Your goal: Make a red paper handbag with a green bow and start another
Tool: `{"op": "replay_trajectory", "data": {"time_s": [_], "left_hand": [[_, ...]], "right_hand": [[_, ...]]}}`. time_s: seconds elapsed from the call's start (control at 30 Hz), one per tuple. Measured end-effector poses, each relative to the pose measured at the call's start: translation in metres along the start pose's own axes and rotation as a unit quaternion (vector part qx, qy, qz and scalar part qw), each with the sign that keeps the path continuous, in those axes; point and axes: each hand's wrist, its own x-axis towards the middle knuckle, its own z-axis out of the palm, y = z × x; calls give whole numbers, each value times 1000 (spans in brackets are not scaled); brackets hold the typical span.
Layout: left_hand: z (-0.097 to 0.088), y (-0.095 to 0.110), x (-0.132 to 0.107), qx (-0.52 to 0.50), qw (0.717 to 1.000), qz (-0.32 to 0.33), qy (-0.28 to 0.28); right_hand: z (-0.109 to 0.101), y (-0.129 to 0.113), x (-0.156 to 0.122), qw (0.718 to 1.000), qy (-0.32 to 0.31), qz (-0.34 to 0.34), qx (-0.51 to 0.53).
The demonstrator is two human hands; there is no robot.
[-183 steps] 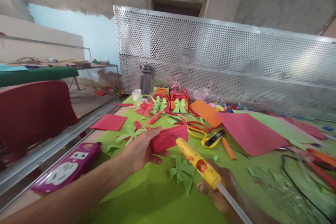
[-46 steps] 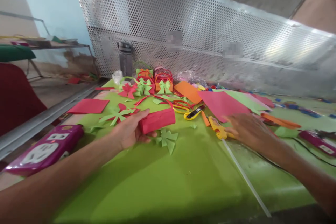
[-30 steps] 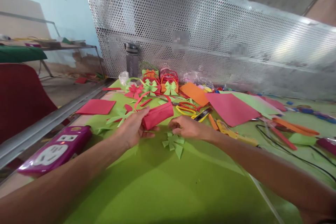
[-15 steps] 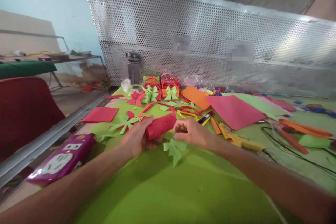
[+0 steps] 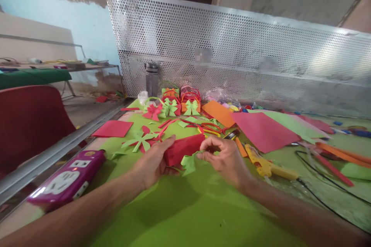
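Red paper, folded into a box (image 5: 184, 148), is gripped by the left hand (image 5: 153, 164) above the table (image 5: 179, 220); its long axis runs sideways, the right end slightly higher. The right hand (image 5: 227, 158), bent inward, pinches a green paper bow (image 5: 189, 164), whose loose part points left and downward (rather blurred). The box looks plain and flat-sided. Farther right lies a yellow glue gun (image 5: 262, 164).

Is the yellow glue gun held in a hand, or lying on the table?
Lying on the table: the right hand pinches green paper, apart from the glue gun.
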Motion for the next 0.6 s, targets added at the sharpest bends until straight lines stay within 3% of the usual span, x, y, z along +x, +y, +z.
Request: {"op": "replay_trajectory", "data": {"time_s": [0.27, 0.6], "left_hand": [[3, -4, -2, -27, 999, 18, 25], [2, -8, -4, -28, 999, 41, 4]], "right_hand": [[4, 6, -3, 987, 48, -101, -119], [3, 9, -4, 958, 71, -185, -206]]}}
